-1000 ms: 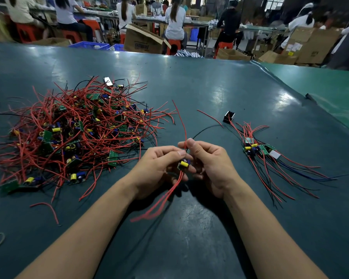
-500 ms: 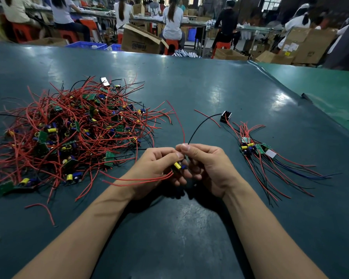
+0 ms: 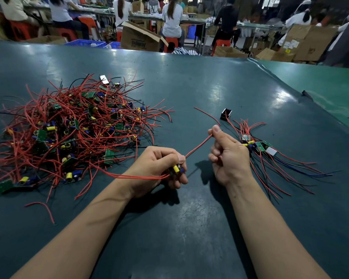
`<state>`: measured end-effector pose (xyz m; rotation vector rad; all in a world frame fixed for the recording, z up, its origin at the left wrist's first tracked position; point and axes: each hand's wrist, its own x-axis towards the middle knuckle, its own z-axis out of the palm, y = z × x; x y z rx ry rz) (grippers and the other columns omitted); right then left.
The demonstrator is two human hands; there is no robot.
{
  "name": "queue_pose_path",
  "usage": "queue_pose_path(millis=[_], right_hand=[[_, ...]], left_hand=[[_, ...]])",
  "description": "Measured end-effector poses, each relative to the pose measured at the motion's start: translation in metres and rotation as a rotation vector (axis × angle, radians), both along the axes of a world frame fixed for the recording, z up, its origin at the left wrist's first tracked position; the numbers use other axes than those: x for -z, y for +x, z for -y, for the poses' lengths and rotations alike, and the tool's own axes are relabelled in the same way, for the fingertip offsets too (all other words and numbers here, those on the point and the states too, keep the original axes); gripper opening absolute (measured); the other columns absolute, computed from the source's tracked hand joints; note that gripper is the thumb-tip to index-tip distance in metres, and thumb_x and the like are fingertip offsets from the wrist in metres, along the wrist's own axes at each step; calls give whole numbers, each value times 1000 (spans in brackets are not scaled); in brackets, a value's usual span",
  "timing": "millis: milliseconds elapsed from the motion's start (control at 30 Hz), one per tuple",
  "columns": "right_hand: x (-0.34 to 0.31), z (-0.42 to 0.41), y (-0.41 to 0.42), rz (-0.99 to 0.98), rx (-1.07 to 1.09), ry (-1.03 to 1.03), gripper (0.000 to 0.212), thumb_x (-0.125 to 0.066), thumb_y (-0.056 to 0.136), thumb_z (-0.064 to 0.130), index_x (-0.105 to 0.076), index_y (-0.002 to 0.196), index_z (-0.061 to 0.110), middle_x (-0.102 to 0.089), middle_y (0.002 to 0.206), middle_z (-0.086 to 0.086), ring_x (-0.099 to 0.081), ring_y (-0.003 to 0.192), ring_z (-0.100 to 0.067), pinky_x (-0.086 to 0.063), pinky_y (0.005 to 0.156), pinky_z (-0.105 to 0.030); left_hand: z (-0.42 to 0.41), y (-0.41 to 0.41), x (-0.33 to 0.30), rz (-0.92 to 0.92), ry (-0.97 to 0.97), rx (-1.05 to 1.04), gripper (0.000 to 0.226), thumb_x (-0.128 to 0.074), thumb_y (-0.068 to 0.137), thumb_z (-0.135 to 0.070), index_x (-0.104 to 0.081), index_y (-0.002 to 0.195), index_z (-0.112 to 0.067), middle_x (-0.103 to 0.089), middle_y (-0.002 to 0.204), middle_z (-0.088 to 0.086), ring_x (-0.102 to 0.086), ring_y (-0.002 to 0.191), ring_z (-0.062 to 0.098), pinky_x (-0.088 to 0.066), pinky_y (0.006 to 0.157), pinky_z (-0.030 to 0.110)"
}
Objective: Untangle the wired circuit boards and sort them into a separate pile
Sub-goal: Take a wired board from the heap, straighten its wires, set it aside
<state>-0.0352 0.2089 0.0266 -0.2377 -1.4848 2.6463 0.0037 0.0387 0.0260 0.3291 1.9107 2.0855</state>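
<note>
Both bare forearms are extended forward from the lower edge of the view, converging toward the centre. The left hand (image 3: 159, 166) is held knuckles up, its fingers curled around a small circuit board with a yellow cylindrical component (image 3: 176, 169). The right hand (image 3: 229, 156) is raised slightly higher, its fingers folded into the palm, and a thin red insulated wire (image 3: 198, 147) is pinched beneath the thumb. The two hands are kept apart.
</note>
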Motion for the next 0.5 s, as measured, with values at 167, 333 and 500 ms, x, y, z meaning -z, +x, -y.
queue_pose_path(millis=[167,333,500], right_hand=[[6,3,2,-78,-58,425,25,-56,99,18,-59,77,7,-56,52,2,-45,34,-10,-36,34,-18],[6,4,4,-93,-115,424,10,-50,100,3,-60,100,2,-68,61,-5,-56,41,-11,-44,39,-20],[-2,-5,3,-39,-145,129,7,-58,95,7,-61,89,8,-74,71,-8,-62,47,-8,-44,40,-14]], left_hand=[[3,0,4,-3,7,-20,24,-57,80,-19,-67,58,-15,-61,53,12,-57,44,24,-43,42,23],[3,-1,3,16,18,-13,25,-56,79,-18,-67,57,-13,-61,52,15,-56,40,21,-43,39,21],[3,-2,1,46,71,-51,23,-57,78,-18,-66,57,-13,-60,52,16,-52,38,19,-41,39,20]])
